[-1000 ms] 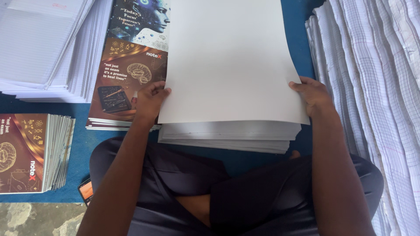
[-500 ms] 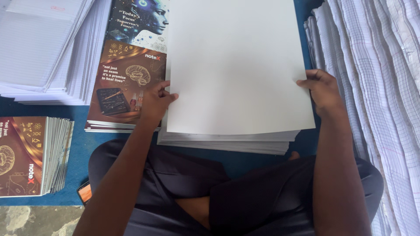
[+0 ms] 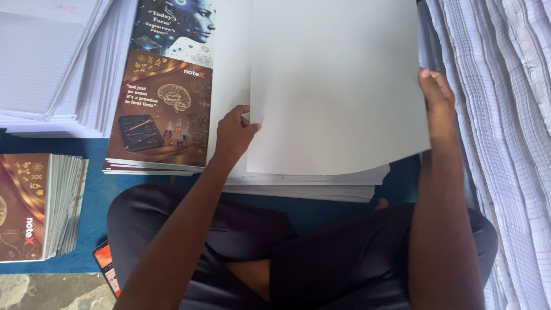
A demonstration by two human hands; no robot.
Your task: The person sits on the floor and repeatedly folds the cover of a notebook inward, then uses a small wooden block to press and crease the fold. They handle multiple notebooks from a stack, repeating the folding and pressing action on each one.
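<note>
**A:** Where is the big white sheet?

**B:** It is lifted just above the white paper pile, and the printed covers lie left of that pile.

**A:** What are the hands doing?

**B:** The left hand pinches its left edge and the right hand grips its right edge. I think both sides should stay level, so it won't bend.

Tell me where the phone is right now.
In the head view, the phone lies at lower left on the blue mat, between the finished notebook stack and the person's knee.
</note>
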